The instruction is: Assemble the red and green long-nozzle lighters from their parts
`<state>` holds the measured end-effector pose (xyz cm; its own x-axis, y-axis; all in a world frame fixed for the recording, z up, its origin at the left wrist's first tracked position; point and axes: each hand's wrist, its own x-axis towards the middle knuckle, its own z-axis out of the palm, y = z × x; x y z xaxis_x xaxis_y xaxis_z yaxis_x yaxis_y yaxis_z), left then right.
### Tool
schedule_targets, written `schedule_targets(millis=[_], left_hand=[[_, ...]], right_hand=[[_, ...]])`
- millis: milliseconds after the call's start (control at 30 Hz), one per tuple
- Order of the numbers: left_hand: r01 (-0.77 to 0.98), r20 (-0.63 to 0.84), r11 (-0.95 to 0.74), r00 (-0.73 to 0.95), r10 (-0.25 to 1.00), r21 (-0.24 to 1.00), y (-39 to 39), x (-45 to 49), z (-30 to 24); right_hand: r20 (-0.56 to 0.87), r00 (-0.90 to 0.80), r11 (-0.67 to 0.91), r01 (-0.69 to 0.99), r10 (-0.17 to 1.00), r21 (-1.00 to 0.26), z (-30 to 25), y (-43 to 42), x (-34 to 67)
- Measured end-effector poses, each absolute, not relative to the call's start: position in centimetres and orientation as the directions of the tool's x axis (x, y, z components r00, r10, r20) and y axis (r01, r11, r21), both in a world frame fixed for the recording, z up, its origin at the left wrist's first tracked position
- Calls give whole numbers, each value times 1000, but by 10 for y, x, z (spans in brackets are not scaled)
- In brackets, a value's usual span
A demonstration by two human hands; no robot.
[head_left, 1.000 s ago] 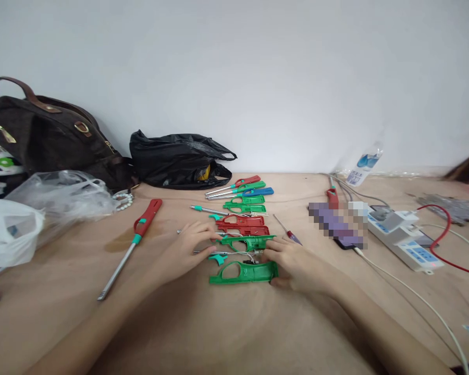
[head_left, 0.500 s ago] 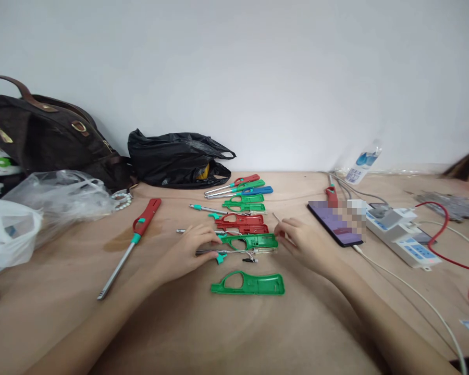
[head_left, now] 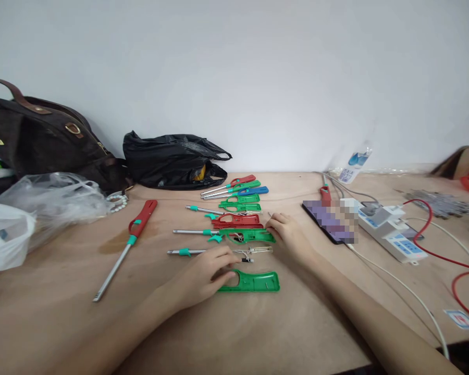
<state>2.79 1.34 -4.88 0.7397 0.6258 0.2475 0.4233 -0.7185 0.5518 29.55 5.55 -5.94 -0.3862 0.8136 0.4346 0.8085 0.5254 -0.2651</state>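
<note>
My left hand (head_left: 209,273) curls over the left end of the nearest green lighter handle half (head_left: 258,282), thumb and fingers around its trigger loop. My right hand (head_left: 287,234) is closed at the right end of another green handle half (head_left: 254,236). A thin rod (head_left: 270,214) sticks out from its fingers; its kind is unclear. Between the hands lies a lighter's metal tube (head_left: 175,252) with wires and a clear gas tank (head_left: 261,250). Behind are a second metal tube (head_left: 187,232) and a teal trigger (head_left: 214,238), then red handle halves (head_left: 242,221).
Whole lighters lie at the back (head_left: 240,183), and a red one (head_left: 140,221) on the left. On the right are a phone (head_left: 328,224), a power strip (head_left: 398,239) and cables. Bags (head_left: 172,159) and a tilted bottle (head_left: 354,165) stand along the wall.
My left hand has moved from the nearer metal tube toward me onto the nearest green handle half. My right hand stays by the other green half. The view has shifted slightly.
</note>
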Motion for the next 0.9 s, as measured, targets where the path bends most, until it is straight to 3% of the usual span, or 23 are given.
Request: schedule_targets(millis=[333, 433, 633, 900], left_hand=[[390, 270, -720, 740, 616, 573, 8, 36, -59], [418, 328, -749, 711, 622, 514, 13, 34, -58], [658, 341, -697, 609, 716, 286, 30, 19, -56], [624, 292, -712, 650, 701, 321, 34, 12, -50]], right_hand=[[426, -368, 509, 812, 826, -285, -46, 55, 314], [445, -361, 506, 819, 820, -268, -48, 57, 314], [501, -374, 548, 795, 781, -260, -54, 56, 309], [549, -498, 669, 727, 671, -157, -75, 56, 300]])
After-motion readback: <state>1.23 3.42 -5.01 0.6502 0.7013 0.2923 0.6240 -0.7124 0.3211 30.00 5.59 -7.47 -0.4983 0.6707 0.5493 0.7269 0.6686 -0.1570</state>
